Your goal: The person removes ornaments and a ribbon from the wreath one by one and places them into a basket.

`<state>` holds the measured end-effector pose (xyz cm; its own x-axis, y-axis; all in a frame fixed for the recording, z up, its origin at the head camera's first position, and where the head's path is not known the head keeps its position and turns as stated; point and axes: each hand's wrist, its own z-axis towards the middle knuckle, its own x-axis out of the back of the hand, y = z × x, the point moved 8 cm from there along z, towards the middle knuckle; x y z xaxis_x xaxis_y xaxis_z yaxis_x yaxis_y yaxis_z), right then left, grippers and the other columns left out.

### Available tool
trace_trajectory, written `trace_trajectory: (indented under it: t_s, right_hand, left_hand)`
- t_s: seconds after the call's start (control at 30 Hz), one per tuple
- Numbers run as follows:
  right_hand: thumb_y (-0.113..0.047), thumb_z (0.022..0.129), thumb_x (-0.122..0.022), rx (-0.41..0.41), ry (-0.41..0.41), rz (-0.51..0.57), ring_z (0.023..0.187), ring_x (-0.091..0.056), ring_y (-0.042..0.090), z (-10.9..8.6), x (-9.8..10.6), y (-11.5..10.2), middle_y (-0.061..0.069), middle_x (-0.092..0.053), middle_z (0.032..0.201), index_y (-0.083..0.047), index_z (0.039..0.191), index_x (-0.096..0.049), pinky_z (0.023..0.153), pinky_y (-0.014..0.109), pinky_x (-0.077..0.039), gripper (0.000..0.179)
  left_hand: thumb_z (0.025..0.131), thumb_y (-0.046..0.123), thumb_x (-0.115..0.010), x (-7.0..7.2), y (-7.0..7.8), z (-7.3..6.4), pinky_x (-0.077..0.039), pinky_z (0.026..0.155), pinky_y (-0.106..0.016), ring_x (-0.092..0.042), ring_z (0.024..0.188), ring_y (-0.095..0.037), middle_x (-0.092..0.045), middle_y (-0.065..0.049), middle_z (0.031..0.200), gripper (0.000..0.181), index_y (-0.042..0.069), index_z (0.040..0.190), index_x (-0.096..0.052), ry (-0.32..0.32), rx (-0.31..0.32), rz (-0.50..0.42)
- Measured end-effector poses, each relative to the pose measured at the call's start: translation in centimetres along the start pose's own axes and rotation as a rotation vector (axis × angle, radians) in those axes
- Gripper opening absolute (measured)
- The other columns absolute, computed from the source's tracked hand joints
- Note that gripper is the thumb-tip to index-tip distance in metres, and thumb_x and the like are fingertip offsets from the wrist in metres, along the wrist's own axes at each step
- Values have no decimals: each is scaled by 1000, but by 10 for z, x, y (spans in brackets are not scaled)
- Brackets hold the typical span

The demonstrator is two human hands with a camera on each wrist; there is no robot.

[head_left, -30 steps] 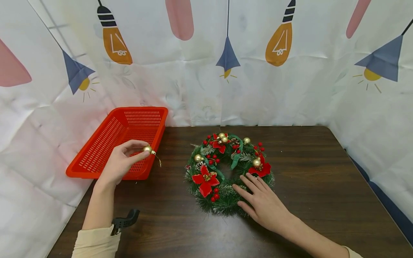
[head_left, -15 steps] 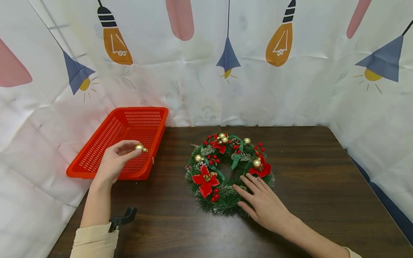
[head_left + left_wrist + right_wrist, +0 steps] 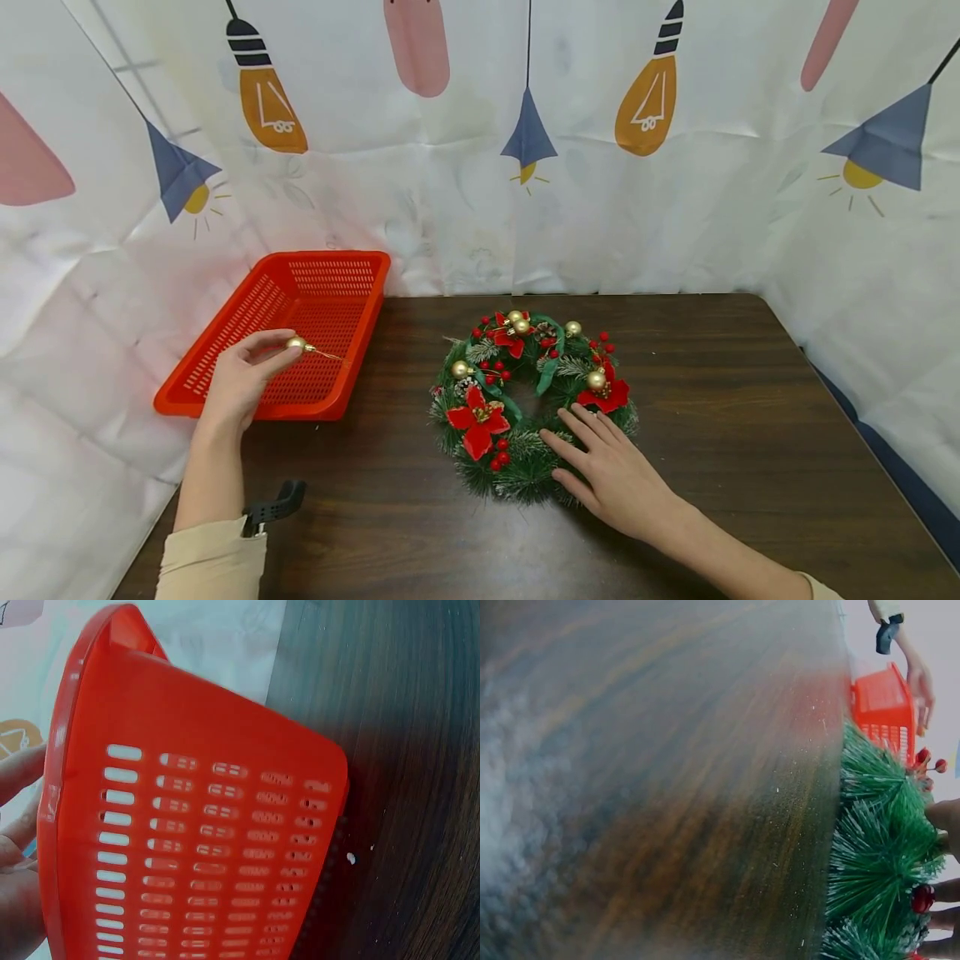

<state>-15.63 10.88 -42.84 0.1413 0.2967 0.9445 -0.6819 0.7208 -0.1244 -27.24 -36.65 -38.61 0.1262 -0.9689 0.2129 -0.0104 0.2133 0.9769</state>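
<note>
My left hand [image 3: 238, 377] pinches a small gold bauble [image 3: 297, 343] between thumb and fingertips, over the red plastic basket [image 3: 367, 333]. A thin gold loop trails from the bauble to the right. In the left wrist view the basket's slotted side [image 3: 195, 787] hides the bauble, and only part of the hand shows past the rim. My right hand [image 3: 611, 475] rests with spread fingers on the near right side of a green Christmas wreath [image 3: 525, 475]. Red poinsettias [image 3: 477, 422], gold balls [image 3: 596, 380] and red berries decorate the wreath.
The dark wooden table [image 3: 720, 400] carries the basket at its left edge and the wreath in the middle. Behind it hangs a white curtain [image 3: 450, 208] printed with lamps and bulbs. A black strap mount [image 3: 275, 504] sits at the left wrist.
My left hand has moved left with the bauble, from the basket's right rim to over its inside. The right hand and the wreath have stayed in place.
</note>
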Motion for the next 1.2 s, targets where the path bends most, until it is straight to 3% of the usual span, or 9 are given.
trace_trajectory:
  t_s: [0.23,0.6,0.87,1.03,1.2]
  right_hand:
    - [-42,101,-66,2,-1,-6,144,-40,40,0,-1,0,19,-48,153,-16,148,-58,112,61,-36,55]
    - [-42,100,-67,6,7,-14,143,-40,40,0,0,-1,19,-49,152,-16,148,-58,112,60,-36,55]
    - [-42,101,-65,6,4,-8,144,-40,39,0,-1,0,19,-49,152,-16,148,-58,112,60,-36,54]
    - [-42,101,-65,4,5,-10,144,-40,39,0,-1,0,19,-49,152,-16,149,-58,112,60,-36,54]
    - [-43,102,-64,1,5,-13,144,-40,39,-1,-2,0,19,-48,153,-16,149,-58,113,60,-36,54]
  left_hand:
    - [96,34,-75,5,-3,1,-48,84,-11,-56,107,-9,-61,9,119,51,9,139,-60,-1,16,197]
    - [99,38,-69,-7,3,0,-47,86,-13,-60,110,-1,-61,-1,131,51,13,142,-57,-99,-42,284]
    - [99,34,-71,-28,17,-2,-54,81,-21,-63,111,-6,-65,-2,130,43,17,137,-62,-137,-103,279]
    - [99,25,-72,-49,33,-8,-53,87,-20,-64,111,-12,-65,-10,129,41,8,135,-63,-175,-194,247]
    - [98,18,-72,-71,45,-13,-55,88,-21,-64,110,-16,-64,-17,128,39,2,133,-62,-202,-245,182]
